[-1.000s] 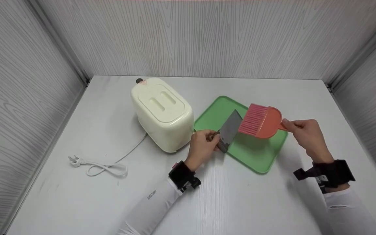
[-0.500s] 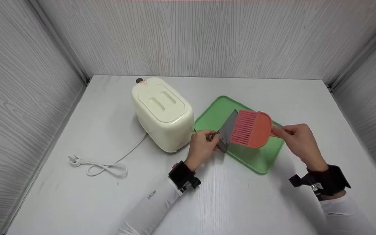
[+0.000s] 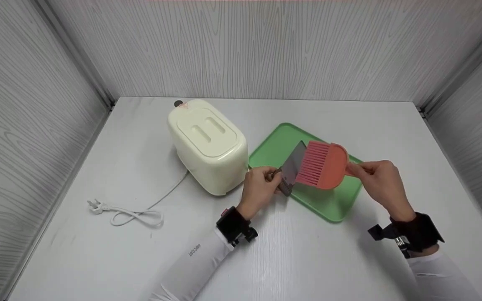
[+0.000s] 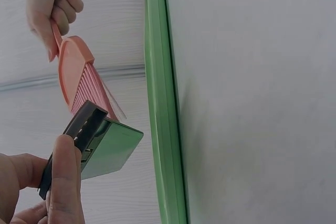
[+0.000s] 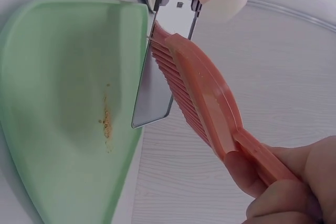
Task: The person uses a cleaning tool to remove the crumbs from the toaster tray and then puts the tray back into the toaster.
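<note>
My left hand (image 3: 258, 188) pinches the dark end of a toaster crumb tray (image 3: 293, 163), a thin shiny plate held tilted above a green tray (image 3: 329, 207). With thumb and curled fingers, my right hand (image 3: 381, 182) grips the handle of an orange-red brush (image 3: 334, 167). The brush's pink bristles lie against or just over the crumb tray's face, which they partly cover in the head view. Brown crumbs (image 5: 107, 121) are scattered on the green tray in the right wrist view. The left wrist view shows the crumb tray (image 4: 113, 150) edge-on beside the bristles.
A cream toaster (image 3: 207, 142) with a lid on top stands left of the green tray, close to its corner. Its white cord (image 3: 136, 213) lies looped on the table at the left, ending in a plug (image 3: 96, 206). Wood-grain panels enclose the back and sides.
My right hand has brought the brush left and nearer to me, so its bristles now overlap the crumb tray. The left hand and crumb tray have stayed in place.
</note>
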Available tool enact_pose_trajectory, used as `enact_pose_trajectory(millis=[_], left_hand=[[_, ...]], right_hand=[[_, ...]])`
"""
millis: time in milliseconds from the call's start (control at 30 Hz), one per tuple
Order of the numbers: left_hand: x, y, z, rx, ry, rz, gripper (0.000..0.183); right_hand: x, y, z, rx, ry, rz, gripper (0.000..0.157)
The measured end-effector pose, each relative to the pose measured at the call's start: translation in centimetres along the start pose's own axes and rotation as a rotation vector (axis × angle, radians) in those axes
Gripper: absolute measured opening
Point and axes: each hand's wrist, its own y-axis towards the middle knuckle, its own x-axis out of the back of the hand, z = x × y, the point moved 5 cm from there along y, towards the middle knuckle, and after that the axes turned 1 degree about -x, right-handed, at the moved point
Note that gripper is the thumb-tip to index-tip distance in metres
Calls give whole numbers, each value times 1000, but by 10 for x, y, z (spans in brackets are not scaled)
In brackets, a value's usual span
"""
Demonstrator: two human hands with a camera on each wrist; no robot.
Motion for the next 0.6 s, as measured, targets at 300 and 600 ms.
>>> enact_pose_trajectory(millis=[300, 600], left_hand=[[0, 0, -1, -9, 18, -6, 10], [0, -1, -3, -22, 29, -10, 11]], right_hand=[[0, 1, -2, 4, -28, -31, 41], [3, 3, -5, 21, -61, -83, 41]])
